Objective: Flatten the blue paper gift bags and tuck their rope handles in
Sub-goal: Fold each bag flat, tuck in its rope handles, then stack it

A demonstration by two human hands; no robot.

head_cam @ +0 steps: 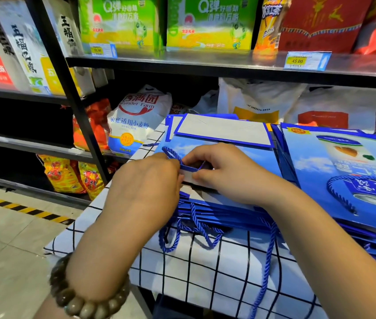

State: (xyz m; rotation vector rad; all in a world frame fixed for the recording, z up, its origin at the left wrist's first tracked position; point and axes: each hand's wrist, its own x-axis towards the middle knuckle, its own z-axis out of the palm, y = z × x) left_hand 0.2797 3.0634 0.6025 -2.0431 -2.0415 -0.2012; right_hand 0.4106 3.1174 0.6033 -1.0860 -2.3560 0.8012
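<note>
Head view: a person works over a checked-cloth surface in a shop aisle.
Top bag: lies flat at the centre on a stack of blue bags, base flap folded over at 12 o'clock, mouth edge toward the person.
Left hand: seen from the back, with fingers curled at the bag's mouth. It appears to pinch the rope handle, whose loop rises just past the knuckles at 11 o'clock.
Right hand: touching the left, thumb and fingers pinching the white inner rim of the top bag's mouth.
Loose handles: several blue cords spill from the stack's near edge at 6 o'clock, not yet tucked in.
Second pile: more flat bags just beside the stack at 3 o'clock, one cord lying on top.
Handling: the coated paper looks light, stiff and rather slick, likely to crease for good if bent off its folds. The twisted cord is limp and may spring back out.
Where to hold: probably the reinforced mouth rim, with the cord pinched near its loop and fed inside.
Setting: shelves of boxed goods at 12 o'clock, and a flour sack at 10 o'clock.
</note>
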